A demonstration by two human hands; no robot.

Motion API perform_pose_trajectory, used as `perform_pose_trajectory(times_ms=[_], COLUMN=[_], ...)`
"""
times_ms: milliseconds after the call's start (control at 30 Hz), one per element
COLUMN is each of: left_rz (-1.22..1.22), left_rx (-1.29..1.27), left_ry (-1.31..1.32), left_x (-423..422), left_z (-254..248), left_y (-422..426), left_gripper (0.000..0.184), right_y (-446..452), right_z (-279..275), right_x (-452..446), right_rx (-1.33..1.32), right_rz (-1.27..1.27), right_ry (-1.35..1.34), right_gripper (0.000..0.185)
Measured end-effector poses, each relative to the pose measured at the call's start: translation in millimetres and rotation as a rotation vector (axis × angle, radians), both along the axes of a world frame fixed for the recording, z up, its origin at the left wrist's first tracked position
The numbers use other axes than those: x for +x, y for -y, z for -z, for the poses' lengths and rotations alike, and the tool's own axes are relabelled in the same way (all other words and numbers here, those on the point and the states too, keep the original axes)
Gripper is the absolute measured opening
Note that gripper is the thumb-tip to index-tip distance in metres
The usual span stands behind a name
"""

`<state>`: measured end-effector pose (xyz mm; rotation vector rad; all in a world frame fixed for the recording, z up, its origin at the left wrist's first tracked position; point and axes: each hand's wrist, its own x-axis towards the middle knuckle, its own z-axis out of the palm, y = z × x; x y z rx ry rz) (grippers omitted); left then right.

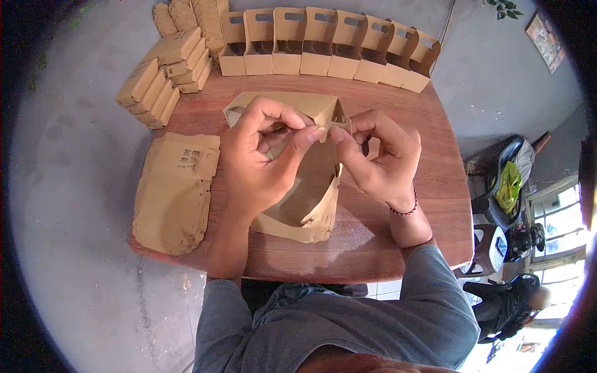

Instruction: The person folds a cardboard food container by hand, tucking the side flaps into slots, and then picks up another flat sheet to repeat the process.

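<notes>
A partly folded brown cardboard box point(292, 227) lies in front of me on the wooden table, its walls raised and its near edge notched. Both hands meet at its far right corner. My left hand point(264, 155) pinches the cardboard there between thumb and forefinger. From the other side, my right hand point(382, 152) grips the same corner with its thumb against the board. The fingers hide part of the corner's flaps. To the left of my left forearm rests a stack of flat cardboard blanks point(174, 193), the top one printed "EAT ME!".
Several cardboard carriers point(317, 46) with cut-out handles stand in a row along the table's point(429, 217) far edge. Closed cardboard boxes point(149, 90) are piled at the far left. Chairs point(488, 248) and a seated person point(507, 308) are off to the right.
</notes>
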<state>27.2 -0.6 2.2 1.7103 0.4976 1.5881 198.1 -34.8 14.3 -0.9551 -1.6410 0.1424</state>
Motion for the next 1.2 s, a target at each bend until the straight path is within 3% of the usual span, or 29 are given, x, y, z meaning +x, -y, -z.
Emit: perform_pose_trajectory(times_ms=[533,700,800,867,1067,1200], left_rz=[0.034,0.055,0.121,0.135,0.099,0.060], left_rx=[0.146,0.123,0.099,-0.032,-0.095,0.047], left_ry=[-0.037,-0.054,0.041,0.007,-0.091,-0.150], left_x=[-4.3,-6.6,-6.1,-6.3,-1.0,-0.6], left_z=[0.5,1.5,2.2,-1.6,-6.0,3.7], left_y=[-1.4,-1.3,-3.1,2.3,6.0,-2.0], left_gripper=[0.021,0.016,0.019,0.033,0.033,0.028], right_y=[0.0,0.2,-2.6,-2.3,0.6,0.3], right_z=[-1.9,-2.4,-0.2,-1.0,-4.2,-5.7], right_x=[2.2,5.5,6.8,6.4,7.3,6.8], right_rx=[0.035,-0.072,-0.072,-0.077,-0.163,-0.256], right_rz=[-0.070,-0.141,-0.125,-0.135,-0.128,-0.111], right_ry=[0.066,0.049,0.025,0.018,-0.004,0.016], right_gripper=[0.008,0.009,0.011,0.011,0.012,0.015])
